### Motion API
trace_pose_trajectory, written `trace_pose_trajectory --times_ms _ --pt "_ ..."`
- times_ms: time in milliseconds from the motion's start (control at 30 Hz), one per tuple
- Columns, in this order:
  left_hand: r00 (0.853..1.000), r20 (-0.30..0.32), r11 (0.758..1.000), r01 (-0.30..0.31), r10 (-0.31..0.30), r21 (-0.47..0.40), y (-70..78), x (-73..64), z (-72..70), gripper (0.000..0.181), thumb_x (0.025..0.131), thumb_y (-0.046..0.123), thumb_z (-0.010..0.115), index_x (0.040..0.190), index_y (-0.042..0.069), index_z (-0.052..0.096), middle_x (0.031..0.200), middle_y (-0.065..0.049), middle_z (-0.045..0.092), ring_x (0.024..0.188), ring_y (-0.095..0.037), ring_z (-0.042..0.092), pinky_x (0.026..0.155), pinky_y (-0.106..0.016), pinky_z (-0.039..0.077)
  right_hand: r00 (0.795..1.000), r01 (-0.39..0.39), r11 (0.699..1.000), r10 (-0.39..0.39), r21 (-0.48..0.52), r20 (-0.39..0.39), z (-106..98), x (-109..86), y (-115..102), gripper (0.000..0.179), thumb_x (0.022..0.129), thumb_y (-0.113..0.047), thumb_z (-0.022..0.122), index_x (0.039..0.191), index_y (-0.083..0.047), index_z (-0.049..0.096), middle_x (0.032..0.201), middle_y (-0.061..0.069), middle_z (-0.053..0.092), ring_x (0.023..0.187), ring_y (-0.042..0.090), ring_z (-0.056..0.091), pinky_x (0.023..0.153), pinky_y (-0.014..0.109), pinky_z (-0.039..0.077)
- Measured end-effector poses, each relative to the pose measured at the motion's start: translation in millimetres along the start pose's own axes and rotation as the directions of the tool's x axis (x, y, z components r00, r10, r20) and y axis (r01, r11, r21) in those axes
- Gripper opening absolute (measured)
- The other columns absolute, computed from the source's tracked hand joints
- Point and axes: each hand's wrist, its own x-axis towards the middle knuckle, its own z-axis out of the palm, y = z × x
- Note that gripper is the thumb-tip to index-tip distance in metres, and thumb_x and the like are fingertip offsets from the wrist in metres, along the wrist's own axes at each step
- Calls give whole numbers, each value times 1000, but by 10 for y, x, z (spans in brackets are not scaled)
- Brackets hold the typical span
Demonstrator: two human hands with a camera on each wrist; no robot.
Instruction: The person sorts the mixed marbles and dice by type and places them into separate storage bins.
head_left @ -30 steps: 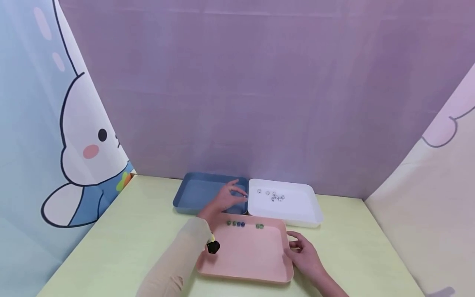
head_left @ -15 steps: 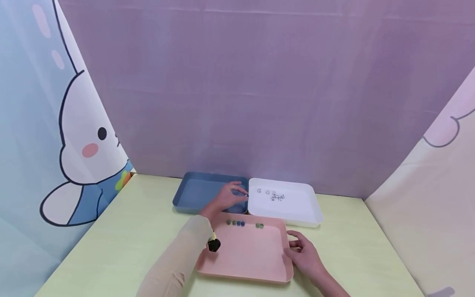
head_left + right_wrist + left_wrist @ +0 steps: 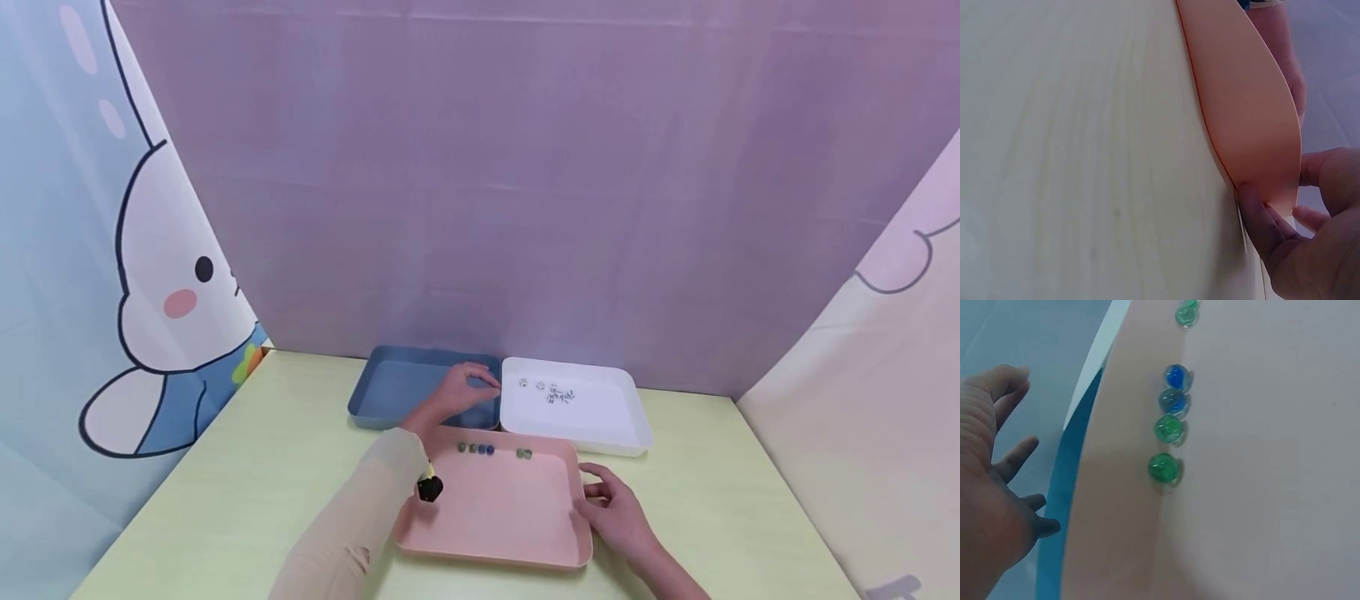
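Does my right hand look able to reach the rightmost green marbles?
Probably yes, after letting go: the right hand holds the pink tray, but nothing visible blocks the way to those green marbles.

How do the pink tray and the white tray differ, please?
The pink tray sits nearer the person; the white tray lies farther back. The pink tray holds green and blue marbles, while the white tray holds small dark-marked pieces. Both are shallow with rounded corners.
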Motion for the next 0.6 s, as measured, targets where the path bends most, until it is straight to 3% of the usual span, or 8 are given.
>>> trace_pose_trajectory --times_ms 167,300,400,500,600 --pt "997 68 994 -28 21 104 158 -76 -87 10 90 19 72 95 13 77 138 -14 52 132 -28 42 103 -51 39 1000 -2 1000 2 -8 3 0 -13 -18 54 82 4 72 132 -7 56 97 14 64 84 23 65 66 30 56" --pt "987 149 968 -88 54 237 296 -134 -182 7 89 16 71 91 12 76 128 -10 60 126 -27 47 103 -49 39 1000 -7 1000 7 1 8 -1 -23 -27 54 82 4 71 133 -7 55 97 14 65 84 24 65 66 30 56" --pt "969 221 914 -185 109 361 372 -134 -252 7 89 16 72 85 18 77 106 2 69 114 -20 56 110 -52 29 1000 -8 1000 8 12 9 -3 -20 -32 54 82 5 71 133 -6 55 97 15 64 83 24 65 66 30 56" --pt "945 294 843 -273 144 464 425 -123 -315 14 87 17 72 78 26 75 83 17 66 97 -10 61 115 -53 14 1000 -7 1000 7 18 7 -7 -11 -42 53 82 5 71 132 -6 56 97 15 64 83 24 65 65 29 56" --pt "927 350 785 -315 133 533 475 -140 -365 16 86 18 73 74 30 74 78 23 62 96 -8 61 116 -52 10 1000 -6 1000 6 17 12 -8 -2 -49 53 82 5 70 132 -6 56 97 15 65 83 24 65 65 29 56"
